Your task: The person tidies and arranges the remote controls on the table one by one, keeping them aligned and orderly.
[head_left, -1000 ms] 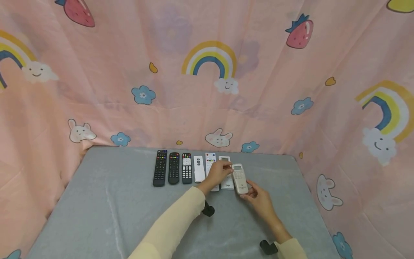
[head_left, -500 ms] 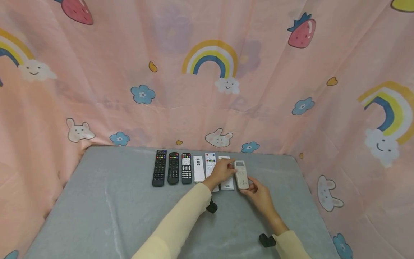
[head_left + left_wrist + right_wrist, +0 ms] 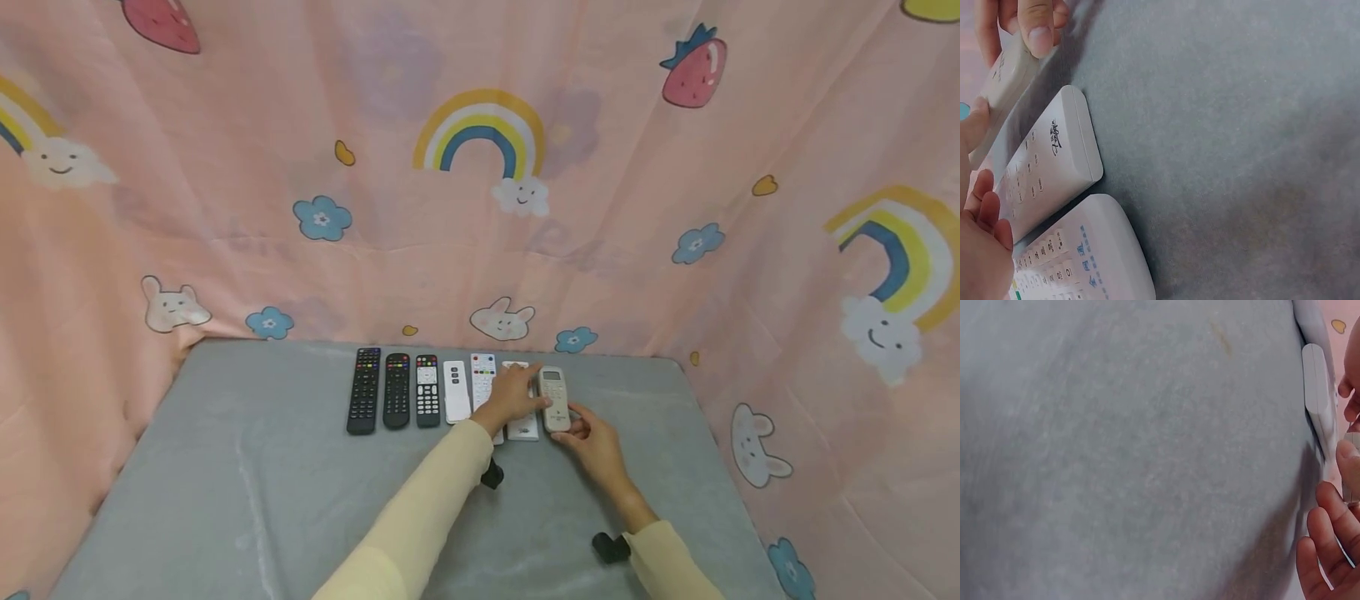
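Observation:
A beige air-conditioner remote control [image 3: 554,398] is at the right end of a row of remotes, its display end away from me. My right hand [image 3: 597,450] pinches its near end, with the thumb on it in the right wrist view. My left hand [image 3: 513,395] has its thumb against the remote's left edge and its index finger near the upper left corner. The left wrist view shows the beige remote [image 3: 1007,84] raised and tilted above the cloth. Under my left hand lie a white remote [image 3: 522,428] and another white remote [image 3: 483,375], both partly hidden.
To the left, lined up side by side, lie a small white remote [image 3: 456,393], a black remote with white keys [image 3: 427,392], a black remote [image 3: 397,392] and a longer black remote [image 3: 363,392]. Grey cloth [image 3: 187,467] covers the table. A pink printed curtain [image 3: 375,275] hangs behind.
The beige remote has moved away from me, up beside the row, and turned straighter. Both hands have moved with it; my left thumb has shifted down its left edge.

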Action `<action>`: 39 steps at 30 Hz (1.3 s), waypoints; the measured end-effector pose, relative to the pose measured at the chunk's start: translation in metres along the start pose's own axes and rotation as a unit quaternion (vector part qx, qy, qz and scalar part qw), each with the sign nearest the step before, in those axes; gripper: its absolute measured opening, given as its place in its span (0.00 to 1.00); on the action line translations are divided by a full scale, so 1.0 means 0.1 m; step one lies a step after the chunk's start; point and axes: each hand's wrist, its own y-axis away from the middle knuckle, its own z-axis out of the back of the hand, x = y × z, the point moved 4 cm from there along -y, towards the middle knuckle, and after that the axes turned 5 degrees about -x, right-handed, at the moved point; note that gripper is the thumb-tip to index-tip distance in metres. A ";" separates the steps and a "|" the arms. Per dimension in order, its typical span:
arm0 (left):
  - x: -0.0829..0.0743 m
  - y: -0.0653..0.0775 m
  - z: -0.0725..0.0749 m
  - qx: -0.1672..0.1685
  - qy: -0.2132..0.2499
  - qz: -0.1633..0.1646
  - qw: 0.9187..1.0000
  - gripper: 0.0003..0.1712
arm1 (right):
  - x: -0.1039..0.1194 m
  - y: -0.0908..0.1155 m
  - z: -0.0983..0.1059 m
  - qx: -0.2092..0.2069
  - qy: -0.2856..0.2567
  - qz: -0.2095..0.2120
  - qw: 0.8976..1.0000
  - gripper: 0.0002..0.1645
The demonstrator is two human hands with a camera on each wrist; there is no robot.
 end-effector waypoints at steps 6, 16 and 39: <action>0.01 -0.01 -0.02 -0.007 -0.014 -0.003 1.000 0.41 | -0.02 -0.02 -0.02 0.005 0.006 -0.007 1.000 0.38; -0.03 -0.01 -0.02 -0.018 -0.060 -0.007 0.998 0.41 | -0.04 -0.02 -0.03 0.011 0.014 -0.015 1.000 0.38; -0.01 -0.11 -0.15 0.008 -0.123 -0.022 0.992 0.42 | -0.05 -0.03 -0.10 0.031 0.061 -0.030 0.997 0.37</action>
